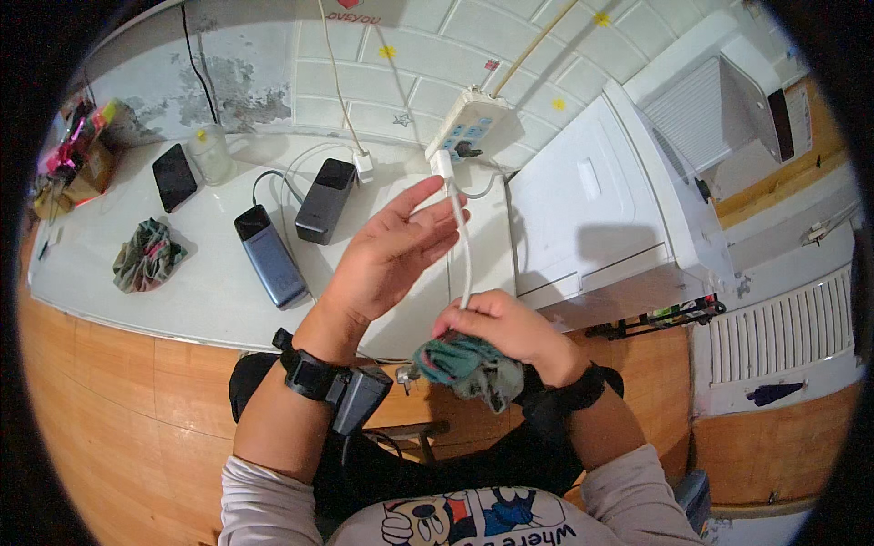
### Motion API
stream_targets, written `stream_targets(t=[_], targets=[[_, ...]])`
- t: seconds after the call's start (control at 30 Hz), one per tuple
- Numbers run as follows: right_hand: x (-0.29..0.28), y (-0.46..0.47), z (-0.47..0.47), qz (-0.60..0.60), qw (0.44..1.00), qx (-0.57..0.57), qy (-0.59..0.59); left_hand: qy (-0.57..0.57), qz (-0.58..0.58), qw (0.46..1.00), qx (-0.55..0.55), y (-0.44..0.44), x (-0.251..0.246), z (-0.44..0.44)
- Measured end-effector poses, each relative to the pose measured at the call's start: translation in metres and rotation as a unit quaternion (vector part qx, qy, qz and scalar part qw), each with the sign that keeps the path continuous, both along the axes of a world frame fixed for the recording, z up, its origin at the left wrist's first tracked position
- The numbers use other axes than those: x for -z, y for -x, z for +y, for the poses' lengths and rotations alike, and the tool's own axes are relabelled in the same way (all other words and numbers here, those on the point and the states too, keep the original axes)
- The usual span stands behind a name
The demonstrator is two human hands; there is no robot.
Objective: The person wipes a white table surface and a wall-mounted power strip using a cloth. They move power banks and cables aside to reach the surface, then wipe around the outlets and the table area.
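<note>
My left hand [403, 249] is raised over the white tabletop with its fingers apart, beside a white cable [466, 252] that runs down from a white plug at the power strip [471, 123]. My right hand [502, 324] grips this cable at the table's front edge. A green and grey patterned fabric scrunchie [464, 368] hangs just below the right fingers; whether they hold it too is unclear. A plug with metal pins [407, 377] hangs left of the fabric. Two power banks, a blue-grey one [273, 259] and a dark grey one [326, 201], lie left of my left hand.
A second scrunchie [149, 256], a black phone [174, 177] and a glass mug [210, 157] are on the left part of the table [218, 307]. A white charger [364, 165] lies near the tiled wall. A white appliance [587, 198] stands at the right.
</note>
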State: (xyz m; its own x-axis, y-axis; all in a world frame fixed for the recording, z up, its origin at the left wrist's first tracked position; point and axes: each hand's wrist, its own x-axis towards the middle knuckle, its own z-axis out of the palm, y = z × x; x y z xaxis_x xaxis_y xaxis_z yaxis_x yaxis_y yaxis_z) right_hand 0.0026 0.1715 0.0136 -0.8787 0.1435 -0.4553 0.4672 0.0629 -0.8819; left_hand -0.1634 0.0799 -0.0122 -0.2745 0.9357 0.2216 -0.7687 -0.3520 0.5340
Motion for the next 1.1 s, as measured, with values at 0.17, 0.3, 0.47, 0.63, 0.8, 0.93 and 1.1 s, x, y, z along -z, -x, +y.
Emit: stream_targets(t=[0.17,0.3,0.47,0.63,0.8,0.93,1.1], targets=[[-0.011,-0.005,0.019,0.036,0.981,0.157,0.106,0.032,0.025,0.994,-0.102,0.020,0.000,-0.014],[0.007,0.007,0.038,0.085,0.945,0.285,0.137,-0.004,0.042,0.975,-0.217,0.041,-0.003,-0.032],[0.049,0.029,0.049,0.047,0.900,0.366,0.232,0.053,-0.010,0.959,-0.277,0.052,0.002,-0.051],[0.083,0.039,0.039,0.043,0.879,0.391,0.268,0.107,0.027,0.953,-0.282,0.054,0.006,-0.059],[0.105,0.045,0.028,0.034,0.863,0.407,0.298,0.116,0.017,0.949,-0.292,0.055,0.003,-0.066],[0.112,0.043,0.033,0.060,0.853,0.403,0.325,0.142,0.018,0.941,-0.305,0.057,0.005,-0.071],[0.112,0.027,0.046,0.117,0.832,0.402,0.363,0.322,0.301,0.845,-0.304,0.060,0.026,-0.072]])
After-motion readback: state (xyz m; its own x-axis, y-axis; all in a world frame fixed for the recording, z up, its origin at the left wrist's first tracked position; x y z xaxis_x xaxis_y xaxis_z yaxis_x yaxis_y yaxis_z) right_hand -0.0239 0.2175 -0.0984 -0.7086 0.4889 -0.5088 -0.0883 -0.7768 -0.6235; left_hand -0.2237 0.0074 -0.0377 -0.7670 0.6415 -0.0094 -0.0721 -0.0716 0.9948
